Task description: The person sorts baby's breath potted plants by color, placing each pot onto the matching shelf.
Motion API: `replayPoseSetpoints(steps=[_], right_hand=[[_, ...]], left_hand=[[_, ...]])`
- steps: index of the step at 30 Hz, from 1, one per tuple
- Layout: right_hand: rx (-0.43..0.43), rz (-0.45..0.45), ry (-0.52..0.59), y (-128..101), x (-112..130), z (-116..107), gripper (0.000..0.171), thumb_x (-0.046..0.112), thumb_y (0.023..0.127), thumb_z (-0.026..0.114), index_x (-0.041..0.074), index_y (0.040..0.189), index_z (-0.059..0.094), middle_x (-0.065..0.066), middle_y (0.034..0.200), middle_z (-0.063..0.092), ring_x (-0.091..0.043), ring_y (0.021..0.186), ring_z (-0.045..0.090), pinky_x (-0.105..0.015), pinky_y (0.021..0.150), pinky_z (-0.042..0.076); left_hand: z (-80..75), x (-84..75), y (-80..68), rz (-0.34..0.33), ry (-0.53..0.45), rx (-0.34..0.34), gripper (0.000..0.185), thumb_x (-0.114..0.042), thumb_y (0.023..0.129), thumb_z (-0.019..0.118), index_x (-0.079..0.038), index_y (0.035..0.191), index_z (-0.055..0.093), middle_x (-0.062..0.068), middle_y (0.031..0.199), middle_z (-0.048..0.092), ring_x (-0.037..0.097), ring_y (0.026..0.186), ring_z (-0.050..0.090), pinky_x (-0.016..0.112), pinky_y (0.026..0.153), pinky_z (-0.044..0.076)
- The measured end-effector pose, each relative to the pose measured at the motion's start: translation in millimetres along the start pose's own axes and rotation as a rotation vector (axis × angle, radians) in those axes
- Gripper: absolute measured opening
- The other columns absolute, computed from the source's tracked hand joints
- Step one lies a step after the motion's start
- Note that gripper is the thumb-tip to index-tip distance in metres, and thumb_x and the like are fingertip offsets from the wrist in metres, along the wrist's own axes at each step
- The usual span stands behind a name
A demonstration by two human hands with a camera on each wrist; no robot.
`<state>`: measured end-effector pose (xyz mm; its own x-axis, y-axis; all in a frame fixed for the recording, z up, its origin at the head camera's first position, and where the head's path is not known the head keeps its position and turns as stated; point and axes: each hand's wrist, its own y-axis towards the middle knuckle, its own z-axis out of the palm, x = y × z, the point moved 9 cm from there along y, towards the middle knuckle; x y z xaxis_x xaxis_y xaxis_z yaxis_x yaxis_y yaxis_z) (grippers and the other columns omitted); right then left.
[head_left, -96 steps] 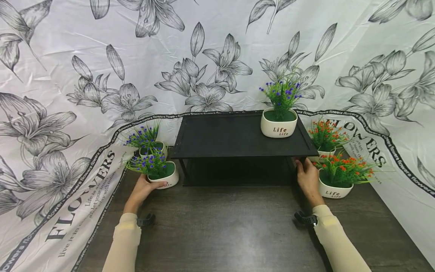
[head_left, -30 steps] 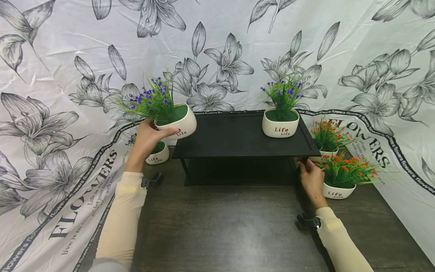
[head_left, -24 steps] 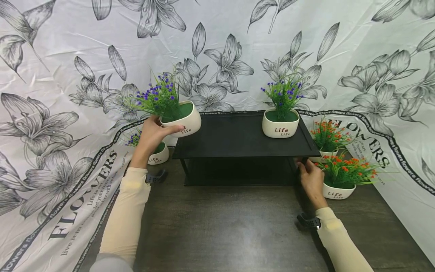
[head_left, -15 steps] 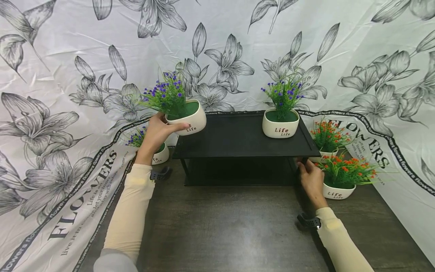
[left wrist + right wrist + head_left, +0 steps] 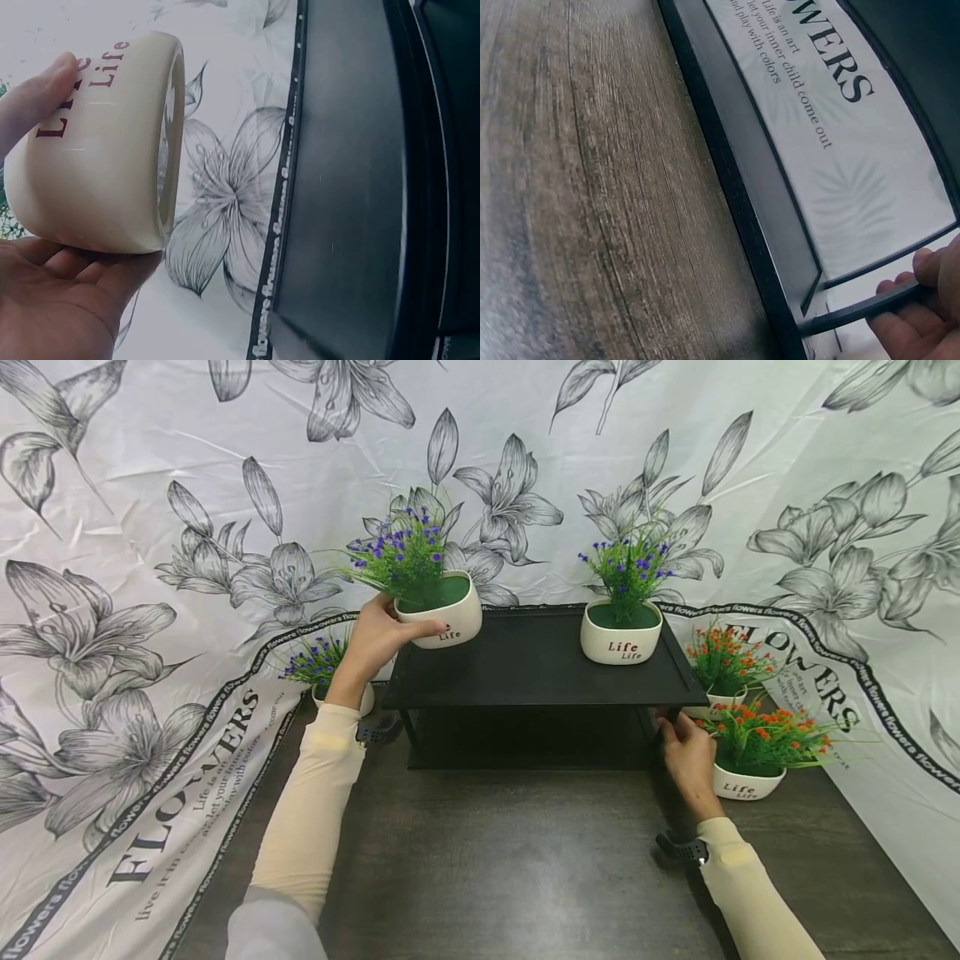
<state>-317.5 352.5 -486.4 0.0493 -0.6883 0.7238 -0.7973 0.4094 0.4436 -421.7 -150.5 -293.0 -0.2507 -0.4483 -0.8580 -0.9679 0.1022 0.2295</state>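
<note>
1. Fingers (image 5: 433, 627) of your left hand (image 5: 372, 639) are curled round a white pot (image 5: 444, 614): thumb across the front by the "Life" print, the rest cupping its left side and back. In the left wrist view your palm (image 5: 52, 300) sits against the pot's (image 5: 97, 150) side.
2. Pot placement: it carries purple flowers (image 5: 399, 553) and is at the shelf's (image 5: 525, 668) left rear corner. I cannot tell whether it hangs just above the top or has already touched it. It leans a little to the right.
3. Your right hand (image 5: 686, 760) is on the shelf's front right corner, fingers (image 5: 907, 330) wrapped round a thin black bar (image 5: 855, 315) of the frame, steadying it.
4. Step in hand, as I judge it: setting this pot on the shelf top, to the left of the purple-flowered pot (image 5: 621, 635) already standing on the right side.
5. Next move, in my view: level the pot, lower it until the base sits flat, well inside the raised rim, and only then loosen your grip. Keep the right hand clamped on the frame meanwhile.
6. Further out: another purple pot (image 5: 324, 670) stands on the worktop (image 5: 510, 860) left of the shelf, partly behind your forearm; two orange-flowered pots (image 5: 750, 752) stand to the right, just beside your right hand.
</note>
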Motion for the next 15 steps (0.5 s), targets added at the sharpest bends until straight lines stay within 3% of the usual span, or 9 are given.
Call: replayPoseSetpoints(steps=[4,8,15], right_hand=[[0.004,0.003,-0.006,0,0,1,0.014,0.015,0.105,0.071,0.002,0.104,0.076,-0.021,0.088,0.079,0.002,0.067,0.055,-0.014,0.058,0.036],[0.004,0.003,-0.012,-1,-1,1,0.014,0.015,0.105,0.070,0.002,0.104,0.076,-0.022,0.089,0.079,-0.008,0.070,0.061,-0.014,0.058,0.036],[0.000,0.000,-0.011,-1,1,0,0.014,0.014,0.105,0.070,0.001,0.105,0.076,-0.022,0.089,0.079,-0.019,0.073,0.066,-0.014,0.058,0.036]], left_hand=[[12.8,-6.6,4.4,0.001,-0.014,0.030,0.094,-0.052,0.079,0.093,-0.006,0.150,0.052,0.016,0.125,0.065,0.030,0.105,0.067,0.045,0.089,0.056],[27.3,-15.8,9.7,0.031,-0.054,0.059,0.084,-0.047,0.080,0.094,-0.009,0.144,0.057,0.014,0.130,0.067,0.030,0.111,0.071,0.049,0.096,0.059],[51.8,-26.5,19.1,0.052,-0.102,0.106,0.085,-0.042,0.078,0.096,-0.012,0.146,0.056,0.010,0.132,0.068,0.027,0.115,0.071,0.048,0.102,0.059]])
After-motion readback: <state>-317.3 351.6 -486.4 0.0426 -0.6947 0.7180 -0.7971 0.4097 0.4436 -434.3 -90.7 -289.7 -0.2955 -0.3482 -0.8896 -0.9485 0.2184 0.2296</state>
